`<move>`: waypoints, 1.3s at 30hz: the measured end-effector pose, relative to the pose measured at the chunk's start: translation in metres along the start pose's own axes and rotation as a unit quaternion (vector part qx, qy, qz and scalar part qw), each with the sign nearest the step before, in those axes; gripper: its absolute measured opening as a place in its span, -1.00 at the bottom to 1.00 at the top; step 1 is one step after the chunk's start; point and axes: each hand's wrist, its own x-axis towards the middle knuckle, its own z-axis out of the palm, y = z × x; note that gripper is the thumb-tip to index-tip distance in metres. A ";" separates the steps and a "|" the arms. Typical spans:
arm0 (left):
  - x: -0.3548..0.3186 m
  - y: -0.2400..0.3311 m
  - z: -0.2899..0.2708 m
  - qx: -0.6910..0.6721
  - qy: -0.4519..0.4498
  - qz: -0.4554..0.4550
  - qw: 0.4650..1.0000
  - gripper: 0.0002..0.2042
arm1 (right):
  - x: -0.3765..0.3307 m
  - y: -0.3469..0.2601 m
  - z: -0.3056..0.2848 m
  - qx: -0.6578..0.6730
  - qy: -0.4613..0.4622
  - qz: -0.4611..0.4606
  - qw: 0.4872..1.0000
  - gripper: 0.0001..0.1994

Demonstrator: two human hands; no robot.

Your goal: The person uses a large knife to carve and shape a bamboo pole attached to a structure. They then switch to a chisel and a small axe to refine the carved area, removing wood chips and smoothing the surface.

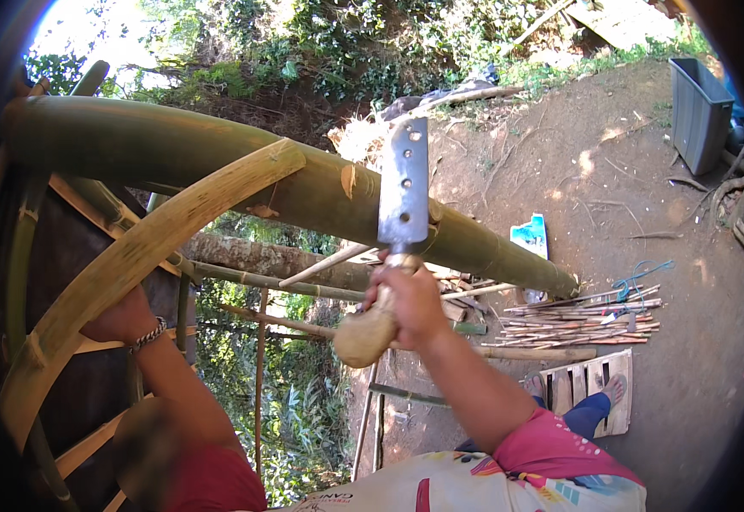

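Observation:
My right hand [410,300] is wrapped round the thick wooden handle of a cleaver [405,183]. Its broad, square-ended metal blade has several round holes and points up and away from me, in front of a large green bamboo pole [321,189]. Whether the blade touches the pole I cannot tell. At the left, my left hand [124,317] grips a long, curved strip of split bamboo [163,207] from behind, its fingers mostly hidden. The strip's far end overlaps the pole, while its near end runs down to the lower left.
A bamboo frame with a dark panel [69,260] stands at the left. Thin sticks [572,317] lie bundled on the dirt ground [594,192] beside blue string [636,277]. My feet rest near a slatted wooden board [598,375]. A grey bin [698,115] stands far right.

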 end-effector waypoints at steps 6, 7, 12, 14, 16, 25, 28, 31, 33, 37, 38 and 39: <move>0.005 -0.013 -0.039 0.291 -0.013 0.141 0.946 -0.51 | -0.017 -0.073 -0.039 0.107 0.065 -0.296 0.947 -0.73; 0.006 -0.011 -0.024 0.026 0.005 0.004 1.000 -0.51 | -0.009 -0.065 -0.037 0.131 0.128 -0.330 0.926 -0.74; 0.000 -0.010 -0.009 -0.157 -0.018 -0.115 0.981 -0.51 | -0.003 -0.026 -0.016 0.010 0.058 -0.147 0.987 -0.76; 0.013 -0.033 -0.045 0.176 -0.086 0.060 0.979 -0.53 | -0.010 -0.041 -0.015 0.005 -0.021 0.004 1.000 -0.75; 0.013 -0.046 -0.066 0.363 -0.064 0.116 0.922 -0.56 | -0.006 -0.062 -0.037 0.059 0.034 -0.138 0.988 -0.73; 0.013 -0.007 -0.019 -0.280 0.013 -0.191 0.941 -0.55 | -0.011 -0.035 -0.011 -0.048 0.042 -0.112 0.992 -0.77; 0.013 -0.027 -0.060 -0.374 -0.125 -0.210 0.895 -0.54 | -0.017 -0.067 -0.034 0.029 0.039 -0.178 0.983 -0.78; 0.000 0.010 -0.007 -0.319 0.011 -0.231 0.919 -0.52 | -0.012 -0.072 -0.027 0.001 0.170 -0.378 0.910 -0.79; -0.006 0.025 0.020 -0.275 0.108 -0.235 0.926 -0.52 | 0.001 -0.028 -0.015 -0.072 0.170 -0.315 0.931 -0.85; 0.011 -0.009 -0.012 -0.265 0.042 -0.199 0.942 -0.54 | -0.018 -0.042 -0.001 -0.034 -0.035 0.001 0.999 -0.74; 0.008 -0.021 -0.035 -0.244 0.020 -0.198 0.949 -0.55 | -0.014 -0.053 -0.011 -0.079 -0.018 -0.076 0.994 -0.71; 0.010 -0.027 -0.054 -0.223 -0.007 -0.196 0.955 -0.56 | -0.014 -0.065 -0.017 -0.034 0.017 -0.140 0.989 -0.70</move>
